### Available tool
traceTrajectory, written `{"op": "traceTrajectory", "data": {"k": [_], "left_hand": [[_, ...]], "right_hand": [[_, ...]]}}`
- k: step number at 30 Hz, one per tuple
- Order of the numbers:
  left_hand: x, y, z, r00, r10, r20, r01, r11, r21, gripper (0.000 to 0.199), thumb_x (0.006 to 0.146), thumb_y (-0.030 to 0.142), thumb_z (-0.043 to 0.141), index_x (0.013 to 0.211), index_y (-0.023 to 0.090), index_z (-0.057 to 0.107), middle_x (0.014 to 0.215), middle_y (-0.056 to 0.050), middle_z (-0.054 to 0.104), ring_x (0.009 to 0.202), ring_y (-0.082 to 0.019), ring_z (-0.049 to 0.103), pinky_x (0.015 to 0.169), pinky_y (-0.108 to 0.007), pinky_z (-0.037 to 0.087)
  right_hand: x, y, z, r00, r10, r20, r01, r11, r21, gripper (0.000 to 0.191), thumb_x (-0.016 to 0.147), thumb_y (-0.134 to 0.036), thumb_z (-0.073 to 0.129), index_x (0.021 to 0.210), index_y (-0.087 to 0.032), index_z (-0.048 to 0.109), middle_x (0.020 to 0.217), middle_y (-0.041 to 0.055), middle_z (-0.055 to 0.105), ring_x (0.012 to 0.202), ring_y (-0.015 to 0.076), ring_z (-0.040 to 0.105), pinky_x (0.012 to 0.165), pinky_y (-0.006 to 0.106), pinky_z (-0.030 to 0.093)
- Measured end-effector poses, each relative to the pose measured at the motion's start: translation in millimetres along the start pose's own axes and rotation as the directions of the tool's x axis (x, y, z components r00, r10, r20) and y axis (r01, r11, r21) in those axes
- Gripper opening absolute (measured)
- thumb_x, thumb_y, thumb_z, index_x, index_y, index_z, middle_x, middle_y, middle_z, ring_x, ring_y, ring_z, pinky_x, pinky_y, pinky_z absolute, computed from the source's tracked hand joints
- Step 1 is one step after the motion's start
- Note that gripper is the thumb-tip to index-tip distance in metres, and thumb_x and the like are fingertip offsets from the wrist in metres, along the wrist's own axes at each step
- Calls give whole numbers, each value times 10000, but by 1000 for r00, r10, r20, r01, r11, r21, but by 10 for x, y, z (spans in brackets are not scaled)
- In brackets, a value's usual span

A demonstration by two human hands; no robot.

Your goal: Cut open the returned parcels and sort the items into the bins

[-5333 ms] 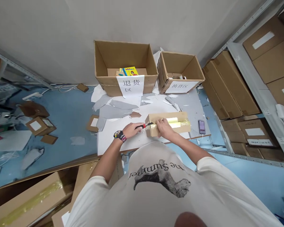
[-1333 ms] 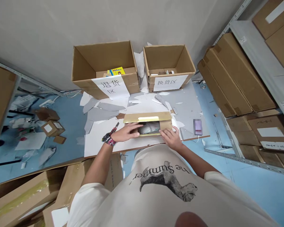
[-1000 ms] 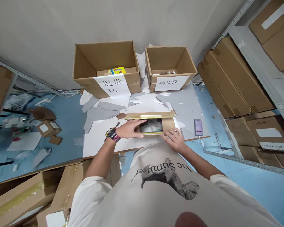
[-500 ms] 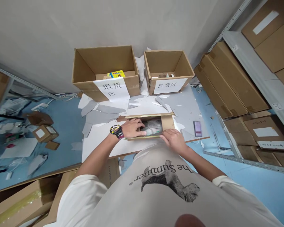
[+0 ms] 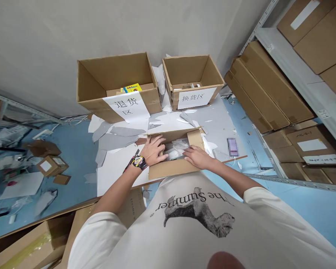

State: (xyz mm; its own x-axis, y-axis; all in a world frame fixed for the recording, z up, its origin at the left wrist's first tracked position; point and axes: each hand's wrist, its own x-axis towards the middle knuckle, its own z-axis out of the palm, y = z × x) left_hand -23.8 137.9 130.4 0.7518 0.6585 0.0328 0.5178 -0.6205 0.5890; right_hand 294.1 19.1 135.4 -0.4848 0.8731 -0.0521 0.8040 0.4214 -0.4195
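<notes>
A small cardboard box [image 5: 173,169] with raised flaps lies on the table before me, its near flap folded down toward me. Clear plastic wrapping [image 5: 179,145] fills part of its inside; what it wraps I cannot make out. My left hand [image 5: 154,150], with a watch on the wrist, lies over the box's left end, fingers spread and thumb along the opening. From the right, my right hand [image 5: 197,157] reaches over the near edge, its fingers stretched out at the plastic. Neither hand visibly grips anything.
Two larger open cartons with paper signs, a left one [image 5: 95,108] and a right one [image 5: 172,93], stand behind. Torn paper pieces [image 5: 128,131] litter the white table. A phone [image 5: 233,147] with a cable lies right. Shelves of cardboard boxes [image 5: 268,82] flank the right side.
The near flap has folded outward toward me, so the opening looks wider. My right hand has moved left from the near edge to the plastic. My left hand remains at the left end.
</notes>
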Motion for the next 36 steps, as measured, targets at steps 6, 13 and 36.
{"op": "traceTrajectory", "data": {"k": [6,13,36], "left_hand": [[-176,119,51,998,-7,-60,3,998,-58,179,911,452,775,943,275,771,1588,-141,702,1660,-452,473,1406,-748,237],[-165,98,184,992,-26,-126,10,993,-120,161,958,423,733,931,273,783,1525,-128,749,1627,-446,519,1405,-770,207],[-908,103,-118,962,-270,-32,267,918,294,1281,804,849,866,1761,92,476,1843,-324,373,1731,-524,347,1405,-700,293]], "right_hand": [[-99,11,-21,997,-51,-59,38,979,-201,197,1118,-297,676,996,-245,822,1121,132,776,1438,398,557,1340,700,358],[-343,-2,-174,991,-20,-133,-15,966,-256,269,1143,-198,528,1124,-237,793,1246,153,742,1536,389,494,1220,596,477],[-57,631,-289,966,252,-56,-257,954,-153,1248,1018,-557,788,1894,-351,-78,1978,130,13,1667,504,394,1291,678,401]]}}
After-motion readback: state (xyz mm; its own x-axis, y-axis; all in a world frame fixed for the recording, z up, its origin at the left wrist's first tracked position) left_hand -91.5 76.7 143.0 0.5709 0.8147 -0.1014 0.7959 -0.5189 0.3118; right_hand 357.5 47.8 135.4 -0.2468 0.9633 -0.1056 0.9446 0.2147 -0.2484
